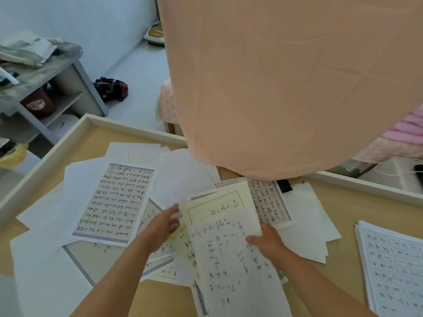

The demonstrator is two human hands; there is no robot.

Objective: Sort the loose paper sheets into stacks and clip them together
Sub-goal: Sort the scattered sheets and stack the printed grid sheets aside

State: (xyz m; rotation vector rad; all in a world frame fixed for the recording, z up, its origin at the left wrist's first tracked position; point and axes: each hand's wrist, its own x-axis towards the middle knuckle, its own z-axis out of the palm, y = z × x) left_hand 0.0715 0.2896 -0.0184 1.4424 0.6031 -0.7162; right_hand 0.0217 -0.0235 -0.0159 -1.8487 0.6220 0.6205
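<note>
From the head view, my right hand (266, 242) pinches the right edge of a small bundle of sheets (231, 259), thumb on top, held just above the bench (343, 202). My left hand (163, 221) is spread, its fingertips at the bundle's left edge, squaring it I think. Most of the work is left: loose sheets (114, 202) lie overlapped and fanned across the middle and left of the bench. One neat stack (393, 266) sits at the right edge; I cannot tell if it is clipped. A black binder clip (284, 186) lies unused beyond the bundle, under the hanging peach cloth (286, 88).
</note>
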